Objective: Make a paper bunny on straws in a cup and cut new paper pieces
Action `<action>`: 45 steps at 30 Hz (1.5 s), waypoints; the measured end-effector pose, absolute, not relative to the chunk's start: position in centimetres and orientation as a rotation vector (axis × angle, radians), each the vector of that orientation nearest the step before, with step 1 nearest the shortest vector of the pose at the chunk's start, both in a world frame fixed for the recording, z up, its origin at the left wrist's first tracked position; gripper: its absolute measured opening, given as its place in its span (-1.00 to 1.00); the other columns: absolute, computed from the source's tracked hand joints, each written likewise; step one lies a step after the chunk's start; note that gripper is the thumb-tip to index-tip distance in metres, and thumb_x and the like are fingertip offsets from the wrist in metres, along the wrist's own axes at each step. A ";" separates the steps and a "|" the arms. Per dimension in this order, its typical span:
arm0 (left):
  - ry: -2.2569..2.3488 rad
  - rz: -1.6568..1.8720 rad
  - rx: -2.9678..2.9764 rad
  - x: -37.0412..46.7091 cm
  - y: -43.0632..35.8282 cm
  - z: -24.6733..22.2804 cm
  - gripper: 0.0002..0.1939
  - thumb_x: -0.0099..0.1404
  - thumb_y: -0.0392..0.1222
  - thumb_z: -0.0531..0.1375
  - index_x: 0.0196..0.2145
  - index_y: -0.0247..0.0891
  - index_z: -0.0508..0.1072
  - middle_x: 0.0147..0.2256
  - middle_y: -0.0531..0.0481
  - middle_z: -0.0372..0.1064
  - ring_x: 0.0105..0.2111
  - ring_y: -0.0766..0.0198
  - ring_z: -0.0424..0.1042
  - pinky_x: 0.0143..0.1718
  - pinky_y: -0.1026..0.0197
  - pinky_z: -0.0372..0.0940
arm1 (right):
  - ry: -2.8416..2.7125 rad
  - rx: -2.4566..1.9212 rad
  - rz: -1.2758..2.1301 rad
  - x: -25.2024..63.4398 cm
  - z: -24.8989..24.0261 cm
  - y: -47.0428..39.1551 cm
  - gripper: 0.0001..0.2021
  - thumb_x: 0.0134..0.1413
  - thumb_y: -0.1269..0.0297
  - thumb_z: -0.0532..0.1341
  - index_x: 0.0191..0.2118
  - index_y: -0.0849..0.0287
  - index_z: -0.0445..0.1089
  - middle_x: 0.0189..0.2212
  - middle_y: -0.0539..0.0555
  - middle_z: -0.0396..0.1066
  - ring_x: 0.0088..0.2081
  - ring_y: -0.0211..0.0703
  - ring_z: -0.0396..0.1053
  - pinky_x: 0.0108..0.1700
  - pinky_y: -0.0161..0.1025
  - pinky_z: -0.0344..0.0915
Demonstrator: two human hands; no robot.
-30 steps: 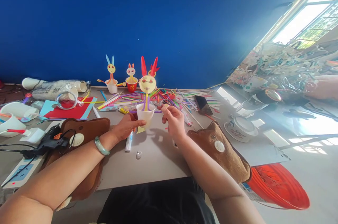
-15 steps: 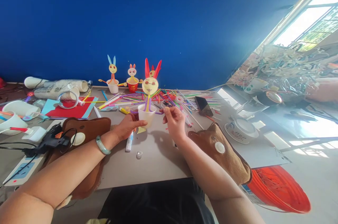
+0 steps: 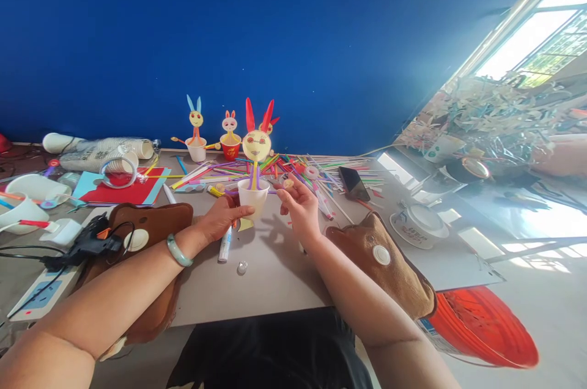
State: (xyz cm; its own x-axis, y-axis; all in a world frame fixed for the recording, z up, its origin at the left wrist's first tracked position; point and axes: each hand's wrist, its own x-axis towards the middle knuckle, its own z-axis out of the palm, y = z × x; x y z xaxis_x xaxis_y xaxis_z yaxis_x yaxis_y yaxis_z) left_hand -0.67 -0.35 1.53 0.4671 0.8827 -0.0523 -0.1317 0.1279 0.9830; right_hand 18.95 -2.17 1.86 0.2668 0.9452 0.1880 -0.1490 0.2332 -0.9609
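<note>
1. My left hand (image 3: 227,218) is clamped around the white paper cup (image 3: 254,200), keeping it upright at the middle of the worktop (image 3: 257,297).
2. My right hand (image 3: 288,191) pinches the end of the purple arm (image 3: 272,191) beside the cup; a small yellowish disc (image 3: 288,183) shows at my fingertips.
3. A round yellow head (image 3: 257,146) with red ears rises above the cup.
4. A marker (image 3: 224,246) lies near my left hand, a small clear piece (image 3: 242,266) just beside it.
</note>
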 end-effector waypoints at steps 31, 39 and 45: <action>0.839 0.841 1.318 -0.9 -0.1 1.0 -0.64 0.01 0.05 0.39 -0.45 -0.31 0.47 -0.54 0.06 0.28 -0.58 0.40 0.11 -0.55 0.26 0.05 | -1.033 -1.020 0.918 19.1 2.0 -2.3 -0.69 -0.11 0.03 0.41 -0.30 0.12 0.48 -0.37 0.03 0.58 -0.67 -0.38 0.18 -0.60 -0.31 0.19; 0.836 0.844 1.335 -0.9 -0.1 0.7 -0.63 0.04 0.07 0.38 -0.51 -0.29 0.42 -0.57 0.07 0.24 -0.58 0.40 0.10 -0.55 0.25 0.03 | -1.038 -1.034 0.919 19.1 2.2 -2.3 -0.66 -0.02 -0.07 0.37 -0.40 0.13 0.49 -0.32 0.07 0.59 -0.66 -0.41 0.16 -0.59 -0.32 0.16; 0.852 0.837 1.358 -0.9 -0.4 1.3 -0.64 0.05 0.06 0.37 -0.54 -0.28 0.39 -0.56 0.07 0.24 -0.58 0.39 0.09 -0.54 0.24 0.02 | -0.999 -0.975 0.957 19.1 2.2 -2.3 -0.66 -0.08 -0.03 0.43 -0.44 0.13 0.44 -0.35 0.06 0.59 -0.67 -0.43 0.13 -0.59 -0.33 0.14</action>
